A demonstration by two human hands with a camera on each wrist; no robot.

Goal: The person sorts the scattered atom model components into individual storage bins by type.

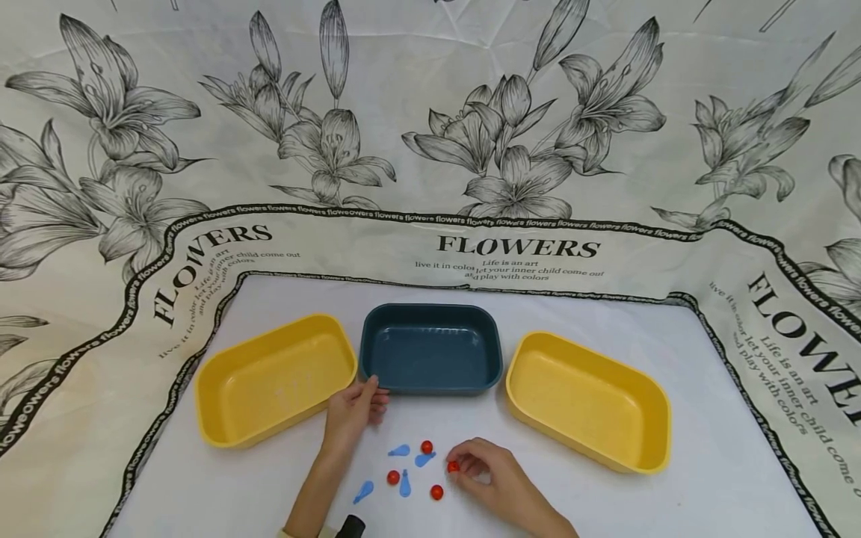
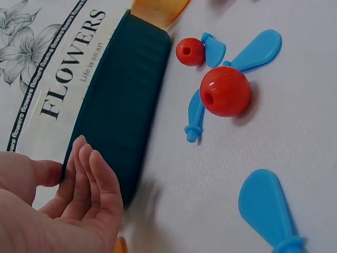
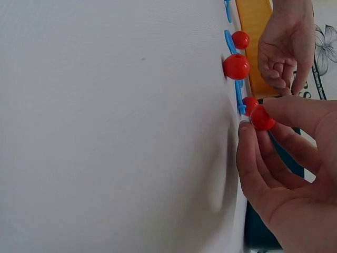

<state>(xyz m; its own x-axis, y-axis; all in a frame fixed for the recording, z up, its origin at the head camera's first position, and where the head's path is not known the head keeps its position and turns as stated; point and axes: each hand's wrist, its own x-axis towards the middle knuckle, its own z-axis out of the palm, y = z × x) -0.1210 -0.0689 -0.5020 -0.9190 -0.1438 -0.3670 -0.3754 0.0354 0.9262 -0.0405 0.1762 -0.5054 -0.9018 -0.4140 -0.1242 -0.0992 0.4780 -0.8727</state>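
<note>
My left hand grips the near left corner of the dark blue bin, with the rim between thumb and fingers. In the right wrist view, a red bead is pinched between the thumb and fingertips of my right hand. That hand is just above the white table, right of the loose pieces. Three more red beads lie there, one nearest the bin. Among them are several flat blue paddle-shaped pieces, each with a narrow knobbed end, as the left wrist view shows.
A yellow bin stands angled left of the dark blue one, close beside it. Another yellow bin stands angled on the right. Behind the table hangs a flower-printed cloth. A black object shows by my left forearm.
</note>
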